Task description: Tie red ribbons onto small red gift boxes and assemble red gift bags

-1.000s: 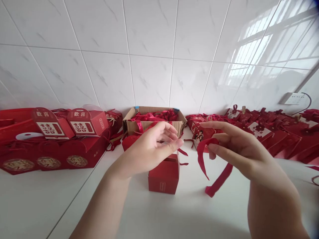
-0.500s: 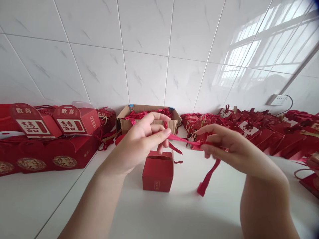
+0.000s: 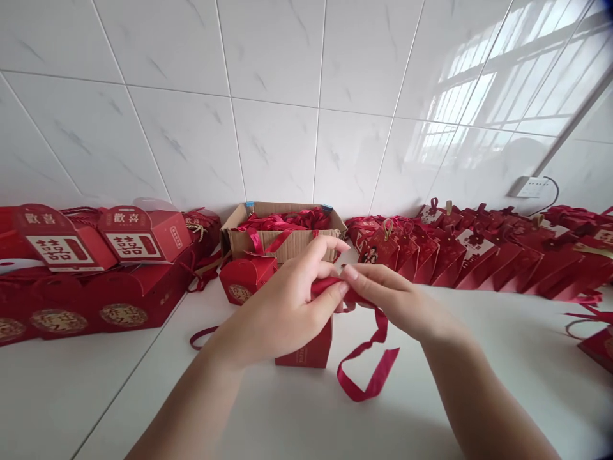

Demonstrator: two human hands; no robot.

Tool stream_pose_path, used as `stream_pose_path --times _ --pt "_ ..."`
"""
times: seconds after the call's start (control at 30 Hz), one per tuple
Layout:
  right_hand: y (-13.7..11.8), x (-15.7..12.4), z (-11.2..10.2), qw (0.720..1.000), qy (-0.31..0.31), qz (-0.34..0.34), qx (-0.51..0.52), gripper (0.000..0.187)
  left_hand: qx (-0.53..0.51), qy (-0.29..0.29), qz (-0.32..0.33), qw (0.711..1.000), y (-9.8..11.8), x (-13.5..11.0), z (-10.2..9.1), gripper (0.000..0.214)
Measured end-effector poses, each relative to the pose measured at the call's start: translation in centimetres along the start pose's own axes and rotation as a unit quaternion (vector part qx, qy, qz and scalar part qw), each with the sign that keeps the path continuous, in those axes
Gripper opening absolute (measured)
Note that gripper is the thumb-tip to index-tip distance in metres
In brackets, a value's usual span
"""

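My left hand [image 3: 282, 306] and my right hand [image 3: 387, 300] meet above a small red gift box [image 3: 306, 348] that stands on the white counter [image 3: 297, 415]. Both pinch a red ribbon [image 3: 368, 374] at the box's top. The ribbon's loose end curls down onto the counter to the right of the box. My left hand hides most of the box's top.
A cardboard box [image 3: 282, 233] full of red ribbons stands at the wall behind. Larger red boxes [image 3: 119, 255] are stacked at the left. A row of red gift bags [image 3: 479, 255] runs along the right. A small round-topped red box [image 3: 246, 278] sits beside the cardboard box.
My hands have come together over the small box, from holding the ribbon stretched apart. The ribbon's free end now lies looped on the counter.
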State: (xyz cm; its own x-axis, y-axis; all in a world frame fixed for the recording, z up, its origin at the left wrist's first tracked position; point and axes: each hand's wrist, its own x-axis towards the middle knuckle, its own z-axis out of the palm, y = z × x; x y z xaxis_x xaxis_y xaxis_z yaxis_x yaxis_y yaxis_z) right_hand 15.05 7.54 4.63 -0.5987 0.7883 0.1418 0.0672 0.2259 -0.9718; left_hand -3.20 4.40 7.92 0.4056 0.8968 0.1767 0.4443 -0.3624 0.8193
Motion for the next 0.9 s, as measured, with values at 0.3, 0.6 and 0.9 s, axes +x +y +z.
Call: stream_pose_path --times 0.3,0.6,0.9 --pt "0.0 0.1 -3.3 0.984 0.030 0.027 -0.171 0.037 0.222 0.023 -0.062 0.973 -2.5 1.1 -1.1 0.019" --pt "0.5 0.2 -5.7 0.952 -0.052 0.117 -0.277 0.030 0.357 -0.118 -0.154 0.914 -5.4 3.8 0.5 0.007" --pt "0.8 0.5 -5.9 0.947 -0.102 0.126 -0.278 0.028 0.349 -0.137 -0.190 0.907 -5.7 4.1 0.6 0.009"
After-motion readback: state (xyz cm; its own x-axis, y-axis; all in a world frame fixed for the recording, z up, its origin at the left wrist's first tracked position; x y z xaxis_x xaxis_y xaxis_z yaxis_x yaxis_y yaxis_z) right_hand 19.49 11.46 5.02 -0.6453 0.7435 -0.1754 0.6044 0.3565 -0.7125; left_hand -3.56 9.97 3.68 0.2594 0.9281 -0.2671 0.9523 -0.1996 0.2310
